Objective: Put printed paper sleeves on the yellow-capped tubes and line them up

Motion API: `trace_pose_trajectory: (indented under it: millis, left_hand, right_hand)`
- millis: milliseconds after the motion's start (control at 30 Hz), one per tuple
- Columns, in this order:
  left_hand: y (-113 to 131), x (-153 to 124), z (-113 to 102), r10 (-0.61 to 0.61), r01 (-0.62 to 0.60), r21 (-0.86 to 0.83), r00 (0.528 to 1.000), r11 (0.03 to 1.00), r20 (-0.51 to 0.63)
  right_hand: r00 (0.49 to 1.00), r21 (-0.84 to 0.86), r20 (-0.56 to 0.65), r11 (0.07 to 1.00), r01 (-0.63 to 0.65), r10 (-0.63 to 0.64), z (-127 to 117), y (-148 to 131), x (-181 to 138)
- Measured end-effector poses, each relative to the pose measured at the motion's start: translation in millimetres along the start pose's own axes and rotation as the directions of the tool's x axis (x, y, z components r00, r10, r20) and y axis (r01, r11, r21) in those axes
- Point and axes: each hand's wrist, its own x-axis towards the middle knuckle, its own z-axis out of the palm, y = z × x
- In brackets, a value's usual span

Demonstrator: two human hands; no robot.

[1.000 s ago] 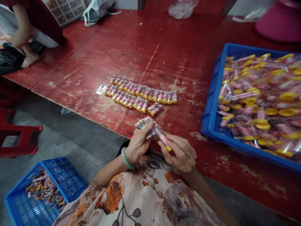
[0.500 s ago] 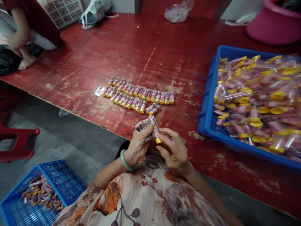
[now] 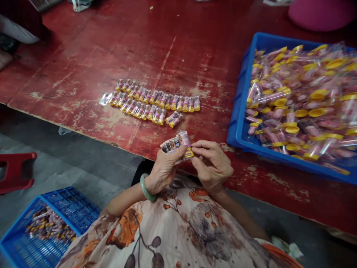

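My left hand (image 3: 165, 163), with a green bangle at the wrist, is closed on a small stack of printed labels (image 3: 170, 144). Its thumb also presses a small pink-printed tube (image 3: 184, 142) with a yellow lower end against them. My right hand (image 3: 213, 163) reaches in from the right, its thumb and fingertips pinched at the tube's yellow end. Just beyond my hands, similar yellow-capped tubes (image 3: 156, 97) lie side by side in two rows on the red table (image 3: 92, 67). A few loose tubes (image 3: 174, 118) lie closer to me.
A blue tray (image 3: 235, 111) heaped with clear, yellow-capped tubes stands at the right. On the floor at lower left are a blue basket (image 3: 22, 253) of finished-looking tubes and a red stool (image 3: 19, 171). Another person's leg (image 3: 19, 29) shows at upper left.
The view has tipped downward and shifted. In my left hand the tube now shows a broader printed face, and my right fingers have moved slightly outward along its yellow end.
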Motion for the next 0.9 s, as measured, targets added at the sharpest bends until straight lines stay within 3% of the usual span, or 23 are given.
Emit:
trace_pose_trajectory:
  millis: [900]
  left_hand:
    - [0,3,1,-0.019,0.021,0.017,0.996,1.000,-0.089]
  right_hand:
    - [1.000,-0.026,0.004,0.999,-0.028,0.028,5,11,-8]
